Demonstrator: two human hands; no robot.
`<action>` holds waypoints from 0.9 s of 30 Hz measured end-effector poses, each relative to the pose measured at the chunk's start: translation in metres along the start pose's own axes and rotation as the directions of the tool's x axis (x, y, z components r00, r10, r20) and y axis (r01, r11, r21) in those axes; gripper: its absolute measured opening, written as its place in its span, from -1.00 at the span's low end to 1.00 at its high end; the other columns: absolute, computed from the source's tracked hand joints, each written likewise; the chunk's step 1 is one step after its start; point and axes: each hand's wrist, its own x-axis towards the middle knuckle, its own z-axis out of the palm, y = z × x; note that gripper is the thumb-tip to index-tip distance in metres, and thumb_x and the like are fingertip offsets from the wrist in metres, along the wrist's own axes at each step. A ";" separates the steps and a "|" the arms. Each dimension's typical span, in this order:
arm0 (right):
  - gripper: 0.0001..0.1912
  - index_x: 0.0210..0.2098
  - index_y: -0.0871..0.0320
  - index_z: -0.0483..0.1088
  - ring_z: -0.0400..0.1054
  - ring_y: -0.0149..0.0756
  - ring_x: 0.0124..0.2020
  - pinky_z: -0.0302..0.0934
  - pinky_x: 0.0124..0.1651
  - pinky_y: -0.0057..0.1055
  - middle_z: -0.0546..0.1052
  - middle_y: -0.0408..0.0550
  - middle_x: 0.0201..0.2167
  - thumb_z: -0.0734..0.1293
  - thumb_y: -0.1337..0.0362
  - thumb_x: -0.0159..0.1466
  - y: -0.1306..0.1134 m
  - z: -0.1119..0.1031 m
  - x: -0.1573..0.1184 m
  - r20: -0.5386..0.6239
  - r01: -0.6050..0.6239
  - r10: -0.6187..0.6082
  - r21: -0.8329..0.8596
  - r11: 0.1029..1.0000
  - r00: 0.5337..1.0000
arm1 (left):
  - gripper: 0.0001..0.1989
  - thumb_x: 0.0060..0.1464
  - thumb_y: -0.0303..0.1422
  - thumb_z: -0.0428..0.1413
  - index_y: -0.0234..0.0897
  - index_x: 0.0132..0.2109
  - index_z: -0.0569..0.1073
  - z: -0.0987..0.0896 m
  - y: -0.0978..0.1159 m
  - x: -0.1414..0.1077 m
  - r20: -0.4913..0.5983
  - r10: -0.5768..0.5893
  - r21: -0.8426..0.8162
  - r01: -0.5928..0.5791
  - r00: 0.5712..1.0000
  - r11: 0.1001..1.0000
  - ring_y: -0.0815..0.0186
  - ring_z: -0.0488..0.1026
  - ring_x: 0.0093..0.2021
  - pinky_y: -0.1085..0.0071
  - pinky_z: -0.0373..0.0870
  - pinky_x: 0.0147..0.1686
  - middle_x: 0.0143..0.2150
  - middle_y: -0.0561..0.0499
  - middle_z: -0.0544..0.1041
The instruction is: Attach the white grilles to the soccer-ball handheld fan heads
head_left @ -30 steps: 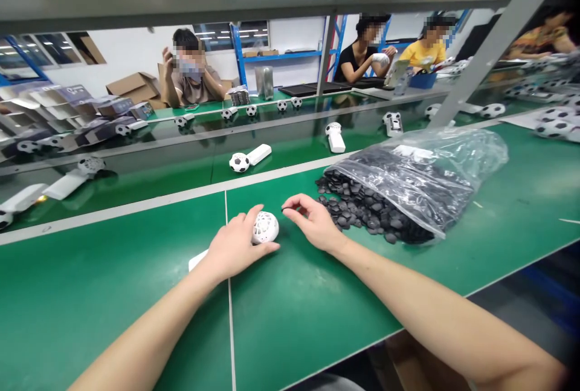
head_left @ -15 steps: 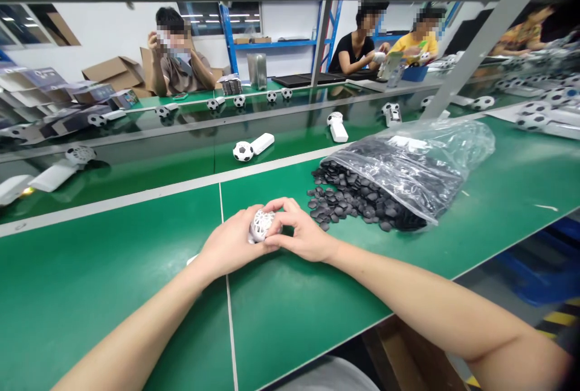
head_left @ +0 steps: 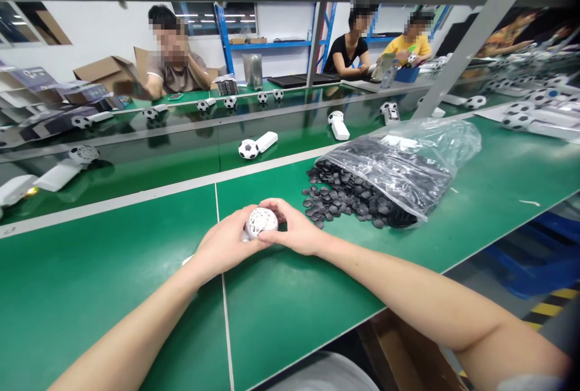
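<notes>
My left hand [head_left: 223, 245] grips a white ball-shaped fan head [head_left: 261, 220] with a lattice shell, held just above the green table [head_left: 113, 282]. Its white handle end [head_left: 187, 260] peeks out under my left wrist. My right hand [head_left: 295, 231] closes on the same fan head from the right, fingers curled over its top. A small black piece it may be pressing in is hidden by the fingers. A pile of black pieces [head_left: 338, 194] spills from a clear plastic bag [head_left: 408, 164] just right of my hands.
A conveyor belt [head_left: 136, 161] beyond the table carries finished football fans [head_left: 254, 145] and white ones [head_left: 338, 125]. Three people sit at the far side. Boxes [head_left: 102, 71] stack at far left. A grey post [head_left: 471, 40] slants up at right.
My right hand came left from the pile of black pieces onto the fan head. Both hands now hold it together, and my view has shifted slightly right.
</notes>
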 end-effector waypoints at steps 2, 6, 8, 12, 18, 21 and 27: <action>-0.43 -0.04 0.16 0.17 0.27 -0.24 -0.07 0.17 0.00 -0.24 0.35 0.01 -0.07 0.42 0.25 0.00 -0.002 -0.001 0.000 0.031 0.018 -0.016 -0.040 0.999 0.999 | -0.37 -0.16 0.04 0.06 -0.10 0.06 0.24 0.001 -0.001 0.000 -0.006 -0.021 -0.001 0.021 1.000 1.000 0.12 0.37 -0.09 0.32 0.31 -0.26 0.00 0.00 0.40; -0.41 -0.02 0.14 0.18 0.26 -0.21 -0.05 0.17 0.00 -0.23 0.34 0.00 -0.04 0.42 0.22 0.00 -0.003 -0.003 -0.002 0.044 0.060 -0.055 -0.112 0.992 0.998 | -0.36 -0.17 0.02 0.08 -0.10 0.07 0.24 0.002 -0.001 0.001 -0.013 -0.023 0.007 0.023 1.000 1.000 0.11 0.38 -0.10 0.32 0.31 -0.26 -0.01 -0.01 0.40; -0.42 -0.01 0.13 0.17 0.25 -0.19 -0.04 0.16 0.00 -0.22 0.34 0.00 -0.03 0.41 0.21 0.02 -0.002 -0.004 -0.002 0.045 0.073 -0.067 -0.143 0.987 0.997 | -0.37 -0.16 0.01 0.07 -0.10 0.07 0.23 0.002 -0.001 0.002 -0.004 -0.020 -0.001 0.020 1.000 1.000 0.11 0.37 -0.09 0.32 0.31 -0.25 0.01 -0.01 0.39; -0.45 0.00 0.14 0.18 0.25 -0.20 -0.05 0.17 -0.01 -0.23 0.35 0.01 -0.04 0.39 0.19 0.05 -0.001 -0.005 -0.002 0.044 0.066 -0.058 -0.190 0.980 0.997 | -0.36 -0.15 0.00 0.08 -0.11 0.09 0.23 0.001 -0.001 0.003 0.013 -0.025 -0.023 0.026 1.000 0.999 0.11 0.35 -0.04 0.32 0.31 -0.20 0.06 -0.01 0.36; -0.47 0.00 0.16 0.19 0.26 -0.20 -0.05 0.17 -0.03 -0.25 0.36 0.02 -0.04 0.37 0.21 0.07 -0.006 -0.005 -0.003 0.033 0.089 -0.083 -0.263 0.961 0.996 | -0.38 -0.14 -0.02 0.08 -0.09 0.09 0.23 0.001 0.000 0.002 0.015 -0.039 -0.037 0.040 0.999 0.999 0.14 0.37 -0.07 0.32 0.32 -0.22 0.03 0.02 0.38; -0.48 -0.02 0.17 0.21 0.27 -0.19 -0.07 0.18 -0.05 -0.25 0.37 0.03 -0.06 0.37 0.18 0.07 -0.007 -0.005 -0.004 0.027 0.081 -0.076 -0.297 0.951 0.997 | -0.39 -0.14 -0.02 0.08 -0.10 0.08 0.25 0.001 0.000 0.002 0.009 -0.048 -0.038 0.049 0.999 0.998 0.13 0.38 -0.09 0.32 0.32 -0.24 0.01 0.00 0.40; -0.48 -0.02 0.16 0.24 0.29 -0.20 -0.11 0.19 -0.07 -0.27 0.41 0.00 -0.10 0.38 0.16 0.05 -0.007 -0.004 -0.002 0.031 0.117 -0.113 -0.342 0.932 0.993 | -0.41 -0.13 -0.02 0.07 -0.12 0.05 0.26 0.002 -0.002 0.002 -0.006 -0.032 -0.044 0.031 0.999 0.999 0.13 0.38 -0.10 0.31 0.32 -0.23 -0.02 0.00 0.42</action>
